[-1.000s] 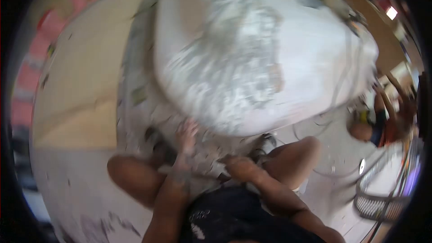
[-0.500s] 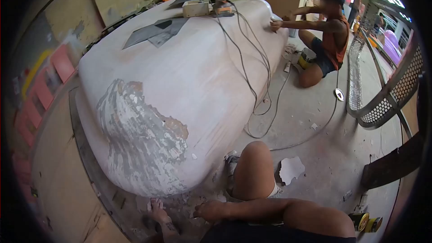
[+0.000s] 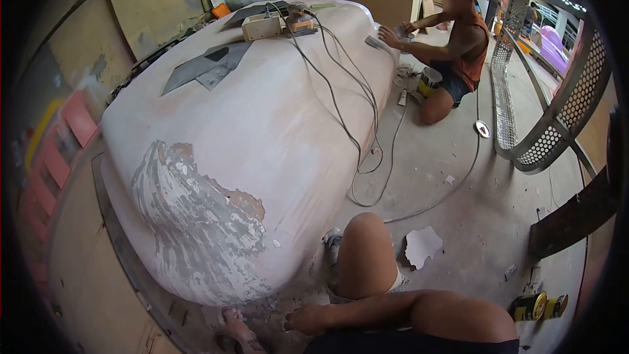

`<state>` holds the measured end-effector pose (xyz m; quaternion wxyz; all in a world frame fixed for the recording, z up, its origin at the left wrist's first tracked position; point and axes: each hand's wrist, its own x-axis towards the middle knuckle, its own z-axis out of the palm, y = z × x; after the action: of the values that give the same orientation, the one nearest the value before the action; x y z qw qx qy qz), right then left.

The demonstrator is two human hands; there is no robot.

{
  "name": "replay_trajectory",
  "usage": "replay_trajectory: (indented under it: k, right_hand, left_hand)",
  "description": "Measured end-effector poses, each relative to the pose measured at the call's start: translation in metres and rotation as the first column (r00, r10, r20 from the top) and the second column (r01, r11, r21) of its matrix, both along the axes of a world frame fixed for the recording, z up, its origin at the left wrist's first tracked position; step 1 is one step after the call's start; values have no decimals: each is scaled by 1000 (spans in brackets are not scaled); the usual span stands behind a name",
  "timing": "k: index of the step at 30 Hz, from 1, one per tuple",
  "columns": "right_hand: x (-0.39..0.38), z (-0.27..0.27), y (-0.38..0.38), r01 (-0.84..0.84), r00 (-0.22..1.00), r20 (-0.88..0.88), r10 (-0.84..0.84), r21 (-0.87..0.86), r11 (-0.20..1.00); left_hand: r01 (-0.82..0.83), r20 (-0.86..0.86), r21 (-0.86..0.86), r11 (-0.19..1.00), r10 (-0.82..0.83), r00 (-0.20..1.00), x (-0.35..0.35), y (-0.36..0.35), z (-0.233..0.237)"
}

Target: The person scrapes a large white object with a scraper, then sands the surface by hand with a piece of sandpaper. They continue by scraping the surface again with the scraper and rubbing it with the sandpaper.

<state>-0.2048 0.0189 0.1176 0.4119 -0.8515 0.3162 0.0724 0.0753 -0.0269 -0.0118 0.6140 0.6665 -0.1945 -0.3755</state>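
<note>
My left hand (image 3: 234, 322) is low at the bottom of the view, dusty, beside the lower front end of a large pale rounded shell (image 3: 308, 137). Its fingers look curled, and anything in them is too small to make out. To its right, my right hand (image 3: 306, 319) hangs past my bent knee with its fingers curled, close to the debris-strewn floor. What it may hold is hidden. Above both hands, a scraped grey patch (image 3: 196, 223) with ragged brown edges covers the shell's front corner. Pale flakes lie on the floor around the hands.
A corded sander (image 3: 301, 23), a pale box (image 3: 261, 27) and dark sheets (image 3: 204, 69) rest on the shell. A co-worker (image 3: 458, 46) kneels at its far right side. Cables (image 3: 393, 170), a broken pale piece (image 3: 422, 247), cans (image 3: 529, 306) and a perforated metal frame (image 3: 550, 147) stand or lie rightward.
The view has shifted slightly, so the shell sits lower and further left. The co-worker's arms have drawn in from their outstretched position. My hands stay low by the shell's front end.
</note>
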Motion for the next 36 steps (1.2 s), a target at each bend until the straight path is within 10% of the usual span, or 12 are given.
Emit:
replay_trajectory:
  k: [20, 23, 36]
  right_hand:
    - [10, -29, 6, 23, 999, 33, -22, -14, 1000]
    - [10, -33, 5, 5, 999, 53, -4, -29, 1000]
    - [10, -25, 4, 2, 999, 39, -2, -16, 1000]
  left_hand:
    - [-17, -33, 12, 1000, 17, 999, 9, 3, -21]
    - [30, -95, -60, 998, -35, 995, 44, 5, -78]
    - [-8, -4, -26, 1000, 8, 1000, -5, 7, -4]
